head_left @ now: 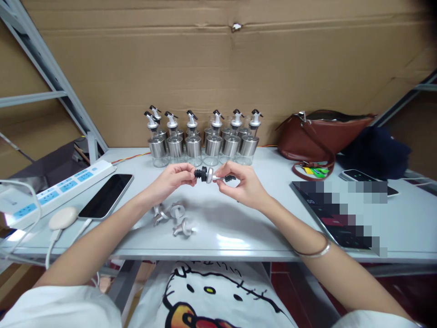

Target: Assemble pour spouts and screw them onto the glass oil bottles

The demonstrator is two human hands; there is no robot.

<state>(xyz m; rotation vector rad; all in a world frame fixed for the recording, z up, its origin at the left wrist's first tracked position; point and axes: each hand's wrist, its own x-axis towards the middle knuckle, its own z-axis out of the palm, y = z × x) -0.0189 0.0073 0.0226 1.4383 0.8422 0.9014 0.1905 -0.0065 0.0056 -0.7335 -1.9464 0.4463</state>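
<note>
Between my hands, above the middle of the table, is a bottle pourer (210,175) with a ribbed black stopper, a pale collar and a black lever. My left hand (175,180) pinches the black stopper end. Thumb and fingers of my right hand (242,184) grip the spout end, partly hiding it. Below my left hand lie several loose pale spout pieces (184,227) without black parts. Behind my hands stands a row of glass bottles (213,146) with steel sleeves, the front ones topped with similar pourers.
On the left are a phone (106,196), a white power strip (64,189) and a round charger (63,217). A brown bag (314,134), a dark cap (375,152), another phone (362,177) and a partly blurred tablet (327,214) lie right. Cardboard (218,68) walls the back.
</note>
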